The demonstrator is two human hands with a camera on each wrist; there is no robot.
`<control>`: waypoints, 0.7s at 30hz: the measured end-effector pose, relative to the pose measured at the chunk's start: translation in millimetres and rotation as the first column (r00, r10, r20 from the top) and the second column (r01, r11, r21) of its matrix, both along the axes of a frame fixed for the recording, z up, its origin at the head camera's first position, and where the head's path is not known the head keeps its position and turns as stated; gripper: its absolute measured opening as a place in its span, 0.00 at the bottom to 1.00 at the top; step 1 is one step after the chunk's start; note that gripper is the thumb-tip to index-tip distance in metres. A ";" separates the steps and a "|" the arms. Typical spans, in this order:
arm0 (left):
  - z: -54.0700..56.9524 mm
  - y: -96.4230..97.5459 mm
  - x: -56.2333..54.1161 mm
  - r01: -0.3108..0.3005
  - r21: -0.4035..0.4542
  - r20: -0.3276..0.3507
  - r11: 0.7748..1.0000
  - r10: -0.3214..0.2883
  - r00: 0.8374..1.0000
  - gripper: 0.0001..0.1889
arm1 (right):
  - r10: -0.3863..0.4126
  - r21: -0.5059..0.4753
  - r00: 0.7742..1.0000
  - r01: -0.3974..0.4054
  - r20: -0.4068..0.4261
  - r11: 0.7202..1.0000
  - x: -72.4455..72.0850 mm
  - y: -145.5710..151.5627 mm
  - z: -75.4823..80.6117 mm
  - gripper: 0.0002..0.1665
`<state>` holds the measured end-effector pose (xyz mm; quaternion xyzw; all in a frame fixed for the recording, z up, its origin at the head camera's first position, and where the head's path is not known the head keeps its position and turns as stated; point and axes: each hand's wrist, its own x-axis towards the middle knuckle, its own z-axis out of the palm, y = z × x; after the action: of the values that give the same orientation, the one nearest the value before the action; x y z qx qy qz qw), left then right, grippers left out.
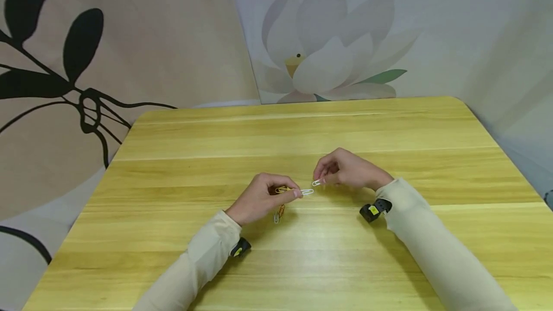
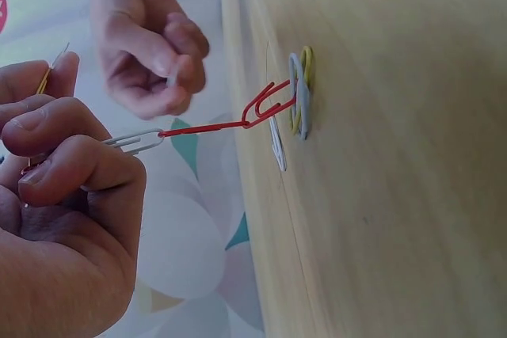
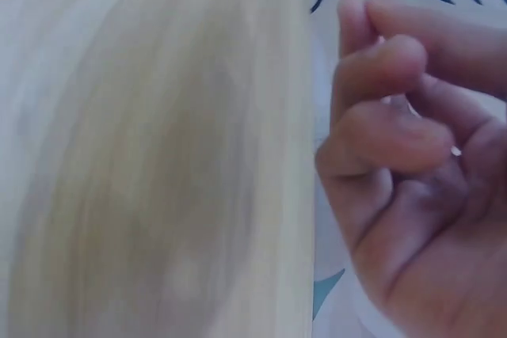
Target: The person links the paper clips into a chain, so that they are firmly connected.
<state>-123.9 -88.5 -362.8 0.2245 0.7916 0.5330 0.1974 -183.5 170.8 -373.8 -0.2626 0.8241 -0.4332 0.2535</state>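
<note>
My left hand (image 1: pixel 264 199) pinches a white paper clip (image 1: pixel 307 191) between thumb and forefinger, its looped end pointing right. A yellow paper clip (image 1: pixel 282 189) shows behind that thumb. Below the hand, linked paper clips dangle: in the left wrist view a white clip (image 2: pixel 135 141) leaves the curled fingers, joined to a red clip (image 2: pixel 204 128), then another red clip (image 2: pixel 265 107), with grey-white (image 2: pixel 297 93) and yellow (image 2: pixel 308 61) clips at the end. Just right of the left hand, my right hand (image 1: pixel 352 169) pinches another white paper clip (image 1: pixel 317 183); a small gap separates the two white clips.
Both hands work over the middle of a wood-grained table (image 1: pixel 194 133). A camera on a strap (image 1: pixel 370 212) sits at the right wrist, another camera (image 1: pixel 241 247) at the left. Behind the table hangs a flower-printed cloth (image 1: pixel 328 28).
</note>
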 end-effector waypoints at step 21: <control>2.5 -0.3 1.4 -0.017 0.010 -0.004 1.000 0.017 1.000 0.11 | -0.111 -0.257 0.979 0.153 0.170 0.954 38.5 -5.0 25.6 0.08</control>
<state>-122.5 -88.8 -360.4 0.2198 0.7912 0.5380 0.1904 -145.0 165.8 -348.2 -0.2044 0.7515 -0.5758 0.2487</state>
